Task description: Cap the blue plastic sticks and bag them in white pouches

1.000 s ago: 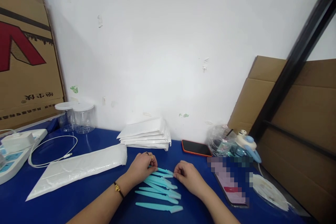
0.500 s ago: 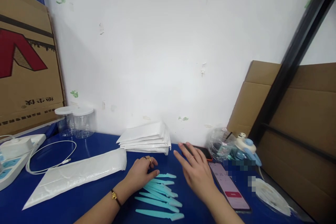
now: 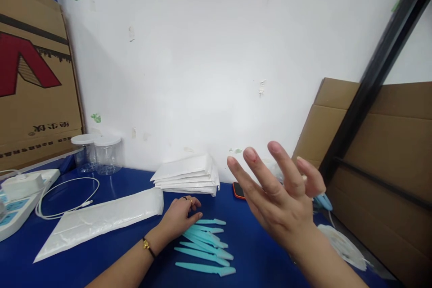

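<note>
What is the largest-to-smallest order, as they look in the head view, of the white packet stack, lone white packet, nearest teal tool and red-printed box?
1. Red-printed box
2. Lone white packet
3. White packet stack
4. Nearest teal tool

Black bracelet (image 3: 150,251), gold charm (image 3: 146,244), gold ring (image 3: 191,200)

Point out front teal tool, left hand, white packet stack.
Front teal tool (image 3: 202,268): head view, middle of its handle.
Left hand (image 3: 178,218): head view, back of the hand.
White packet stack (image 3: 184,167): head view, upper face of the top packet.
</note>
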